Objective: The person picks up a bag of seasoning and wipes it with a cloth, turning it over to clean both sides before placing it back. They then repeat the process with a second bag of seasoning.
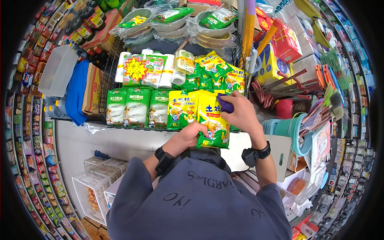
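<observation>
Standing upright between both hands, the yellow packet [212,126] is hanging just in front of the wire rack [105,76], its long axis running from near to far; the left hand [191,136] is gripping its near lower edge, fingers curled round it; the right hand [241,111] is closing on a purple cloth [225,105] and pressing it against the packet's far upper corner; the left hand is sitting nearer, the right one farther and to the right; just left of the packet, more yellow packets [181,110] and green packets [136,107] are standing in a row; white rolls [144,70] are lying farther back.
</observation>
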